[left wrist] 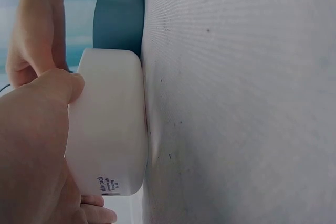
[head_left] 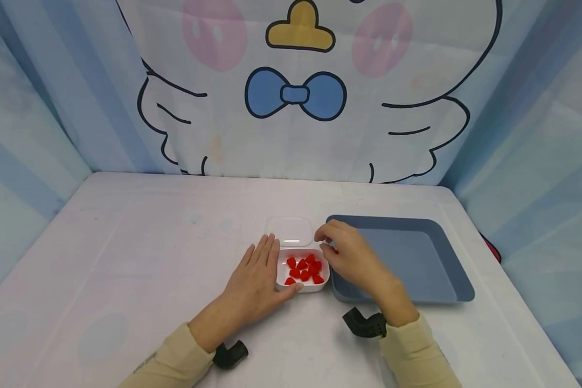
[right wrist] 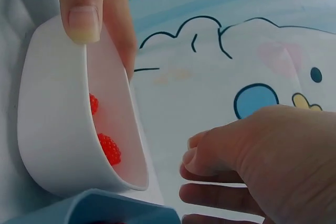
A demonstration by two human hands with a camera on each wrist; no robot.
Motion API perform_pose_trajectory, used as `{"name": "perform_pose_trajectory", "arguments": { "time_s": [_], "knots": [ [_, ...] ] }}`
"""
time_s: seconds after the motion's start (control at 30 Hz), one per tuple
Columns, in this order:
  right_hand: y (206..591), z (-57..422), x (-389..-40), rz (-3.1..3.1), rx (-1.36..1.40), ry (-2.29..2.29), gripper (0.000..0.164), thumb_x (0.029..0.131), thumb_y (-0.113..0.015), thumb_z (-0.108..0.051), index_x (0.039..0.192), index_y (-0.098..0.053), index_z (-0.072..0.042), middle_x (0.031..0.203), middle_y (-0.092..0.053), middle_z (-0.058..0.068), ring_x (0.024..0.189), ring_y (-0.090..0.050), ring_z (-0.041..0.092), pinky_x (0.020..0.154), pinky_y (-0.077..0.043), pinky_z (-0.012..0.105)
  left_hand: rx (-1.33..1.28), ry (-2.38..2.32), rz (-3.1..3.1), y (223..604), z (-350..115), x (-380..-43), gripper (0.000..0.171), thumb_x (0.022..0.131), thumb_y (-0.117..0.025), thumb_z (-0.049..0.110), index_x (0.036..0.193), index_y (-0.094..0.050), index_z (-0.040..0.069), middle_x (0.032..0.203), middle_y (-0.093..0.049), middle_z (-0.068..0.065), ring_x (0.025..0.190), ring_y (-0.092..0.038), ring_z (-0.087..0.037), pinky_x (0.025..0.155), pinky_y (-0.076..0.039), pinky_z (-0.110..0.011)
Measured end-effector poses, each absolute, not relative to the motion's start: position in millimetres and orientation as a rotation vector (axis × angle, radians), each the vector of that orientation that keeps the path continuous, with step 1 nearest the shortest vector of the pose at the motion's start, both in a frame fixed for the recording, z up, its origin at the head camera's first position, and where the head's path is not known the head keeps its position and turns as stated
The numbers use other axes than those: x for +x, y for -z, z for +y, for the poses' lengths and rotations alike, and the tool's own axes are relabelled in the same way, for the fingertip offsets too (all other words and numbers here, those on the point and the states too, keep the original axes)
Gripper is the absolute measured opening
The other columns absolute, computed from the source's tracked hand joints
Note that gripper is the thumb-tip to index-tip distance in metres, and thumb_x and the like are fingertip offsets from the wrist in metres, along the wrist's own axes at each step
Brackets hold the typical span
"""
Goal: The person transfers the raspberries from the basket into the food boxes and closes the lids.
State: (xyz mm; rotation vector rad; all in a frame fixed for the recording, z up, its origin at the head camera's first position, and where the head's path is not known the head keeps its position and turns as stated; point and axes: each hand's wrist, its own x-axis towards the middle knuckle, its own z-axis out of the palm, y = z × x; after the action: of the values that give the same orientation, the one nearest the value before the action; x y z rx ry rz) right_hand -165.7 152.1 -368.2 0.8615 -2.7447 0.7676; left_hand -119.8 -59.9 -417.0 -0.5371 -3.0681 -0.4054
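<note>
A small white box [head_left: 302, 289] with rounded corners stands on the table, holding several red raspberries [head_left: 304, 275]. My left hand [head_left: 256, 285] lies along its left side with straight fingers, its thumb resting on the front rim; the left wrist view shows that thumb [left wrist: 73, 85] at the box wall [left wrist: 110, 124]. Over the box's back right corner hovers my right hand [head_left: 351, 257], fingers loosely bent. In the right wrist view its thumb and forefinger [right wrist: 212, 148] are close together, with nothing visible between them. Two raspberries [right wrist: 109, 149] show inside the box there.
Directly right of the box is a shallow blue-grey tray [head_left: 458, 288], partly behind the right hand. A clear plastic lid [head_left: 291, 231] lies behind the box. Striped curtains [head_left: 538, 161] and a cartoon-printed cloth [head_left: 291, 145] surround the white table [head_left: 126, 258].
</note>
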Motion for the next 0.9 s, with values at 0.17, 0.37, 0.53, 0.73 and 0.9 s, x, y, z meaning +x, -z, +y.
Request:
{"name": "perform_pose_trajectory", "arguments": {
  "time_s": [0.17, 0.37, 0.53, 0.73, 0.9],
  "knots": [
    [369.5, 158.9, -170.4, -2.752, 0.713, -0.719, 0.015, 0.086, -0.070, 0.000, 0.099, -0.069, -0.005, 0.098, -0.067, 0.007, 0.086, -0.064, 0.021, 0.076, -0.060, 0.037, -0.542, 0.401, -3.058, 417.1, -60.1, -119.8, 0.099, 0.088, -0.055, 0.067, 0.154, -0.026, -0.001, 0.161, -0.029, -0.019, 0.152, -0.023, -0.034, 0.123, -0.022, -0.052],
    [367.2, 162.9, -174.1, -2.831, 0.602, -0.677, 0.012, 0.087, -0.068, -0.001, 0.098, -0.069, -0.005, 0.097, -0.066, 0.009, 0.084, -0.062, 0.022, 0.074, -0.058, 0.037, -0.528, 0.416, -3.071, 416.4, -60.2, -121.1, 0.099, 0.088, -0.055, 0.066, 0.155, -0.026, 0.000, 0.162, -0.028, -0.018, 0.152, -0.023, -0.033, 0.123, -0.021, -0.051],
    [371.0, 164.9, -175.6, -2.890, 0.544, -0.672, 0.013, 0.088, -0.067, -0.001, 0.100, -0.070, -0.004, 0.097, -0.067, 0.010, 0.087, -0.063, 0.024, 0.078, -0.058, 0.038, -0.526, 0.430, -3.090, 416.7, -60.4, -121.1, 0.100, 0.088, -0.055, 0.067, 0.155, -0.024, 0.000, 0.163, -0.026, -0.018, 0.153, -0.022, -0.033, 0.124, -0.020, -0.051],
    [373.9, 166.6, -178.4, -2.935, 0.530, -0.661, 0.016, 0.088, -0.067, -0.001, 0.103, -0.069, -0.005, 0.099, -0.067, 0.010, 0.088, -0.062, 0.024, 0.080, -0.057, 0.039, -0.527, 0.405, -3.089, 416.1, -60.4, -121.3, 0.100, 0.088, -0.054, 0.068, 0.156, -0.023, 0.001, 0.163, -0.025, -0.017, 0.153, -0.021, -0.032, 0.124, -0.020, -0.050],
    [379.0, 167.5, -179.3, -2.994, 0.521, -0.650, 0.018, 0.088, -0.067, -0.003, 0.106, -0.068, -0.007, 0.100, -0.065, 0.008, 0.088, -0.060, 0.022, 0.081, -0.058, 0.040, -0.530, 0.411, -3.089, 416.5, -60.4, -120.8, 0.100, 0.088, -0.054, 0.067, 0.155, -0.023, 0.000, 0.163, -0.026, -0.017, 0.153, -0.021, -0.032, 0.124, -0.020, -0.050]
  ]
}}
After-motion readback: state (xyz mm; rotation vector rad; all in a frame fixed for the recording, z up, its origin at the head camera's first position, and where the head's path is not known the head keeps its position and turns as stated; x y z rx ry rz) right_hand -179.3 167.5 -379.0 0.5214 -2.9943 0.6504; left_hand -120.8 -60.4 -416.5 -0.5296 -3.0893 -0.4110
